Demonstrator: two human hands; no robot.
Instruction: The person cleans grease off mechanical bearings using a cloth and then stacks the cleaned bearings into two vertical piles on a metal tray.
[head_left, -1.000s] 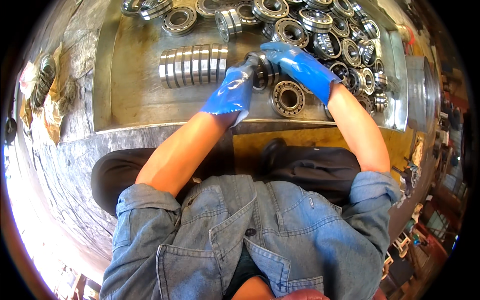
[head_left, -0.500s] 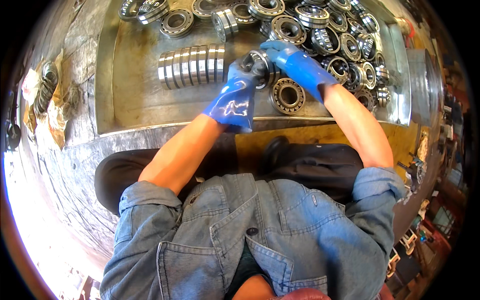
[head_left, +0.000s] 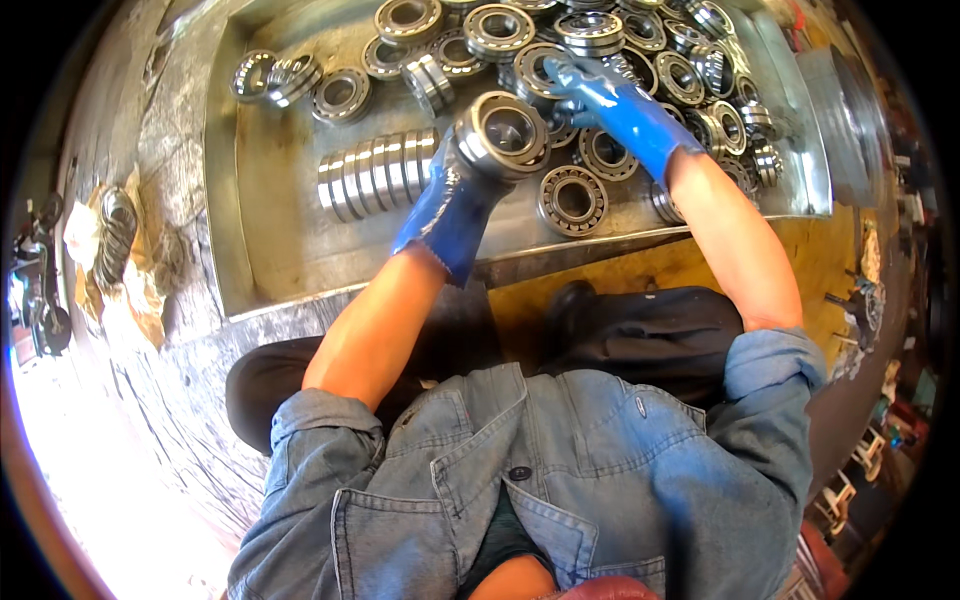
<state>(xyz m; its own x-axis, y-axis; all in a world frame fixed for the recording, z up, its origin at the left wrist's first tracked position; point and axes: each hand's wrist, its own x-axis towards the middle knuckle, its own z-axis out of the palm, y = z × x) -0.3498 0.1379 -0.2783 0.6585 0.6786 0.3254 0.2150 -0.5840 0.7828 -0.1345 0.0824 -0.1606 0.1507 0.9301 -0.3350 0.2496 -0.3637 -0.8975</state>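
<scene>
My left hand (head_left: 450,200), in a blue rubber glove, holds a steel roller bearing (head_left: 478,150) tilted, its round face upward, above the tray. Its fingers are mostly hidden behind the bearing. My right hand (head_left: 592,88), gloved the same way, is over the pile of bearings with its fingers apart. Its fingertips lie by the edge of another bearing (head_left: 528,68); whether they touch it I cannot tell. To the left of my left hand, a row of bearings (head_left: 375,175) stands on edge, side by side. A single bearing (head_left: 552,212) lies flat near the tray's front edge.
The shallow metal tray (head_left: 270,285) has raised walls. Loose bearings (head_left: 680,78) crowd its back and right side, and a few (head_left: 341,95) lie at the far left. Outside, crumpled brown paper with a dark coiled thing (head_left: 115,235) lies on the worn wooden surface.
My left hand has turned the bearing face up and brought it slightly nearer. My right hand has left that bearing and moved right, over the pile. The whole view has shifted a little.
</scene>
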